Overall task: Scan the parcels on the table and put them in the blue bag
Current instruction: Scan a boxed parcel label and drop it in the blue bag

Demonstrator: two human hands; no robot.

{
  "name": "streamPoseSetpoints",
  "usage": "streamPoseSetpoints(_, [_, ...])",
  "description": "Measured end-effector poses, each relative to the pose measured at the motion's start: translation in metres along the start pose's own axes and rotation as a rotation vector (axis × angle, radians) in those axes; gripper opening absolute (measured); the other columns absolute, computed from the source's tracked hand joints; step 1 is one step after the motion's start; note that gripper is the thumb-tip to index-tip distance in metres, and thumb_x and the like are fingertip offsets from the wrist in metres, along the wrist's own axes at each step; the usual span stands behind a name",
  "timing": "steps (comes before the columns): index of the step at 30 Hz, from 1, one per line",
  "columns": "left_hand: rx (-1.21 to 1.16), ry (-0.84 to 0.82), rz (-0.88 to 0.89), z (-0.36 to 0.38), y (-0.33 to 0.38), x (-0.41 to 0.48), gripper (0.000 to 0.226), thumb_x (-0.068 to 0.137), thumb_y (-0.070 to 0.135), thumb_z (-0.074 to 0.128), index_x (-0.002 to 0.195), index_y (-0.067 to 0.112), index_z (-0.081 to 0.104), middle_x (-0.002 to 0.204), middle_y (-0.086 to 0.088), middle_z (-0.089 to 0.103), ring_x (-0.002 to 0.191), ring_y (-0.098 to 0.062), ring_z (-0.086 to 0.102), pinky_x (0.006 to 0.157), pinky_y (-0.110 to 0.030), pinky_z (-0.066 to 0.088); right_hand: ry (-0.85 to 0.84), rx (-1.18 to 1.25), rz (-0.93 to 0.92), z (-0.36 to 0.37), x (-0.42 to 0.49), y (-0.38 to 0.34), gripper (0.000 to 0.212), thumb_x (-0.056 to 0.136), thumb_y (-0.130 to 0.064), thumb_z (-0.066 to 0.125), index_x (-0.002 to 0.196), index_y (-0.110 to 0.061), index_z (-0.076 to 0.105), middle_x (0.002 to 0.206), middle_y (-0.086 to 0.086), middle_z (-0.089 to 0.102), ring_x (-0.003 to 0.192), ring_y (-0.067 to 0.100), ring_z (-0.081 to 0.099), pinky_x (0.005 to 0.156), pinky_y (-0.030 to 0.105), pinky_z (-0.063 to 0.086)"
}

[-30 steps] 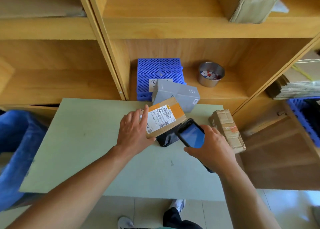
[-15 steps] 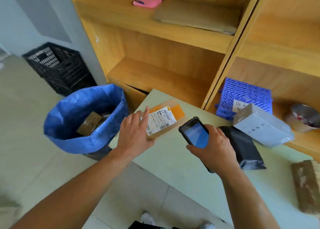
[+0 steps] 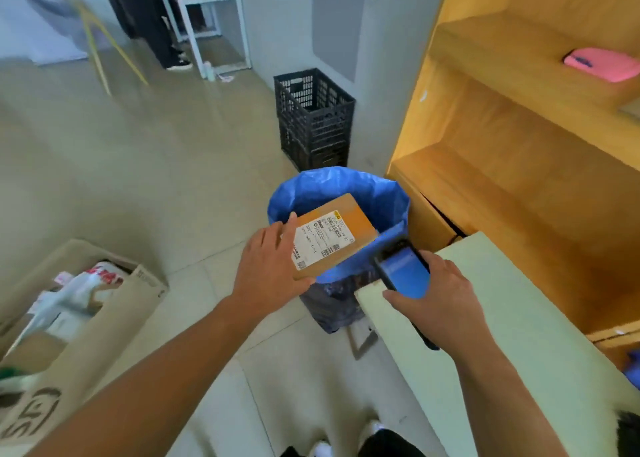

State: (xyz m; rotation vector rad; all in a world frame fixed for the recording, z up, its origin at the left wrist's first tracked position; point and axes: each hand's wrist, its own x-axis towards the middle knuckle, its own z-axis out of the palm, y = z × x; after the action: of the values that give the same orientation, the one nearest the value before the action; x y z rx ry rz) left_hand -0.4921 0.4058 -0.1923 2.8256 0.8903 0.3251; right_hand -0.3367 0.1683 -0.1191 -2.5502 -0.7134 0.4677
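Pale tiled floor (image 3: 166, 166) carries most items. Blue bag (image 3: 377, 193) stands on it, just beside the corner of the light green table (image 3: 502, 335). Black crate (image 3: 313, 117) stands behind the bag, against the wall. Open cardboard box (image 3: 104, 321) sits on the floor at left. Wooden shelf (image 3: 519, 179) at right; a pink item (image 3: 602, 63) lies on an upper board. Table top visible here is bare.
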Motion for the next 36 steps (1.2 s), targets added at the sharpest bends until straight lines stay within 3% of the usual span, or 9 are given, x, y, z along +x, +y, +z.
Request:
streamPoseSetpoints(3, [-0.015,-0.001,-0.108,-0.005,-0.028,-0.006,0.117,0.065,0.069,0.073,0.157,0.014,0.024,0.134,-0.007,0.051,0.116,-0.030,0.050,0.088,-0.047,0.054,-0.084,-0.012,-0.074,0.021,0.020,-0.024,0.086,0.063,-0.068,0.072,0.137,-0.034,0.046,0.124,-0.007,0.053,0.107,0.018,0.055,0.086,0.043,0.053])
streamPoseSetpoints(7, [0.003,-0.030,-0.226,-0.001,-0.061,0.010,0.122,0.064,0.073,0.075,0.155,0.008,0.026,0.142,-0.009,0.048,0.127,-0.031,0.047,0.093,-0.046,0.052,-0.167,-0.004,-0.122,0.041,0.054,-0.052,0.087,0.066,-0.066,0.073,0.140,-0.032,0.043,0.126,-0.005,0.052,0.110,0.018,0.055,0.089,0.042,0.053])
streamPoseSetpoints(18, [0.008,-0.098,-0.215,0.043,-0.108,0.148,0.122,0.064,0.077,0.069,0.157,0.012,0.024,0.142,-0.006,0.048,0.125,-0.029,0.047,0.090,-0.046,0.053,-0.236,-0.052,-0.067,0.054,0.223,-0.077,0.099,0.078,-0.064,0.072,0.157,-0.025,0.027,0.154,0.000,0.039,0.136,0.022,0.043,0.101,0.040,0.045])
streamPoseSetpoints(22, [-0.001,-0.091,-0.261,0.054,-0.127,0.190,0.120,0.067,0.077,0.066,0.159,0.015,0.020,0.147,-0.003,0.043,0.129,-0.028,0.042,0.093,-0.049,0.052,-0.202,-0.004,-0.068,0.047,0.286,-0.100,0.096,0.072,-0.066,0.073,0.152,-0.028,0.034,0.141,-0.001,0.047,0.129,0.024,0.048,0.102,0.045,0.047])
streamPoseSetpoints(27, [-0.016,-0.118,-0.270,0.069,-0.146,0.223,0.121,0.067,0.074,0.067,0.160,0.013,0.018,0.148,-0.005,0.041,0.129,-0.031,0.041,0.097,-0.050,0.051,-0.134,0.042,-0.053,0.038,0.341,-0.114,0.076,0.059,-0.078,0.067,0.120,-0.035,0.053,0.104,-0.009,0.060,0.098,0.019,0.061,0.085,0.048,0.056])
streamPoseSetpoints(33, [-0.077,-0.160,-0.158,0.109,-0.148,0.272,0.127,0.064,0.065,0.079,0.160,0.010,0.018,0.145,-0.009,0.041,0.127,-0.033,0.040,0.103,-0.047,0.047,-0.068,0.105,0.040,0.046,0.364,-0.107,0.076,0.067,-0.071,0.074,0.130,-0.036,0.049,0.111,-0.009,0.058,0.105,0.018,0.057,0.088,0.044,0.054])
streamPoseSetpoints(36, [-0.132,-0.203,-0.092,0.144,-0.144,0.297,0.127,0.062,0.062,0.081,0.160,0.011,0.018,0.144,-0.009,0.041,0.126,-0.034,0.039,0.101,-0.048,0.048,0.007,0.147,0.113,0.063,0.368,-0.089,0.072,0.069,-0.066,0.077,0.129,-0.035,0.051,0.108,-0.010,0.061,0.101,0.016,0.059,0.081,0.035,0.051])
